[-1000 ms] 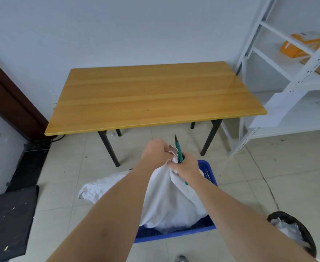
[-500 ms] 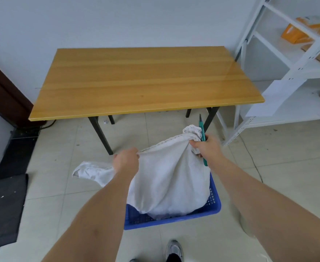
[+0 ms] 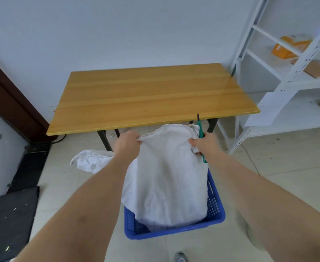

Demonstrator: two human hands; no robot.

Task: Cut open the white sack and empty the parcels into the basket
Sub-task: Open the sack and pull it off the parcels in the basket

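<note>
Both hands are up and apart, each clamped on the stitched end of the white sack (image 3: 166,176): the left hand (image 3: 126,143) bunches one corner, the right hand (image 3: 205,143) grips the other along with a green-handled cutter (image 3: 200,133). The sack hangs between them, its lower end resting inside the blue basket (image 3: 215,207) on the floor below. Beyond the hands stands a wooden table (image 3: 151,97); right of them, a white shelving unit (image 3: 287,76).

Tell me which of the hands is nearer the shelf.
Right. The right hand grips the sack edge on the side toward the shelf; the left hand grips the far edge.
</note>
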